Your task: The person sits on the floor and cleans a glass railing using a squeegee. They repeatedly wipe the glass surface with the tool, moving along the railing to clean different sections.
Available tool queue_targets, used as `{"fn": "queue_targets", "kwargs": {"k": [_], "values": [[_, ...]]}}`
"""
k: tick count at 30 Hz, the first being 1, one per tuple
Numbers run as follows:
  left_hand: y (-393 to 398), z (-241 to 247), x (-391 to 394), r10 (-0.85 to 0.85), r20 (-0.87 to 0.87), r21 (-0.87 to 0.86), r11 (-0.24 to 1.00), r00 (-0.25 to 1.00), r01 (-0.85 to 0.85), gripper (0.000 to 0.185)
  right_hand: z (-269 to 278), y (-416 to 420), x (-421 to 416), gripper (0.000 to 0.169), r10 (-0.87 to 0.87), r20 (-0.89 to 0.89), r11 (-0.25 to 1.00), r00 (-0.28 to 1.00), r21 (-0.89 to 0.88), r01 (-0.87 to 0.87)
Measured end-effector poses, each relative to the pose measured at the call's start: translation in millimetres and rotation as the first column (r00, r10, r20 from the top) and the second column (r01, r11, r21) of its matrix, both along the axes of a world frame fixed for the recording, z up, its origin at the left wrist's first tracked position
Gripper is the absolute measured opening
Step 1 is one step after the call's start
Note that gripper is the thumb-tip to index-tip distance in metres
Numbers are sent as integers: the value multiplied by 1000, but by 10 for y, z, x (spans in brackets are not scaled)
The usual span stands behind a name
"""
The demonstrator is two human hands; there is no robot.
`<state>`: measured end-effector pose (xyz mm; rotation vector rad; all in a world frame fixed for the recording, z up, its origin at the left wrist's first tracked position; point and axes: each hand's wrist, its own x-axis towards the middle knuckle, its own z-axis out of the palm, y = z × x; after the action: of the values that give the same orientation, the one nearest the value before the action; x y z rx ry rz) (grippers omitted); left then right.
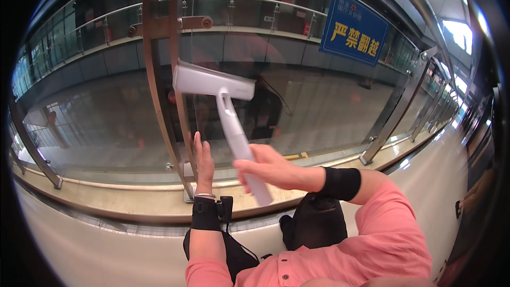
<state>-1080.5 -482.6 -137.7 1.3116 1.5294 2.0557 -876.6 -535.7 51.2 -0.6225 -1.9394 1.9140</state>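
My right hand [271, 167] is closed round the handle of a white squeegee [235, 127]. The squeegee's wide head is raised in front of a glass balustrade panel [318, 107], its left end beside a brown metal post [181, 107]. Whether the blade touches the glass cannot be told. My left hand [204, 159] is upright near the foot of that post, fingers extended and holding nothing; contact with the glass or post is unclear. A black band is on each forearm.
A blue sign [354, 30] with yellow writing hangs on the panel at the upper right. Steel posts [392, 117] stand along a stone ledge [131, 203]. Behind the glass lies a lower floor. At the far right, part of another person is visible.
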Motion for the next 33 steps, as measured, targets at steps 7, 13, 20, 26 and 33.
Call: {"fn": "queue_targets", "kwargs": {"k": [7,13,20,26,33], "values": [[14,45,123,-4,24,6,1000,1000,3,51,580,660,585,25,-486,-41,551,873,761,343],[13,-20,59,-8,2,-15,1000,1000,8,48,1542,999,351,22,-515,-263,254,816,862,438],[23,-86,38,24,-68,12,1000,997,-23,46,1972,1372,-114,35,-576,-268,78,773,923,378],[5,-53,57,3,-49,-10,1000,999,-4,47,1830,1268,-31,37,-703,-219,-65,676,967,246],[-28,-37,74,22,-62,-7,1000,998,-23,48,1475,1396,617,34,-744,-157,-50,649,982,180]]}}
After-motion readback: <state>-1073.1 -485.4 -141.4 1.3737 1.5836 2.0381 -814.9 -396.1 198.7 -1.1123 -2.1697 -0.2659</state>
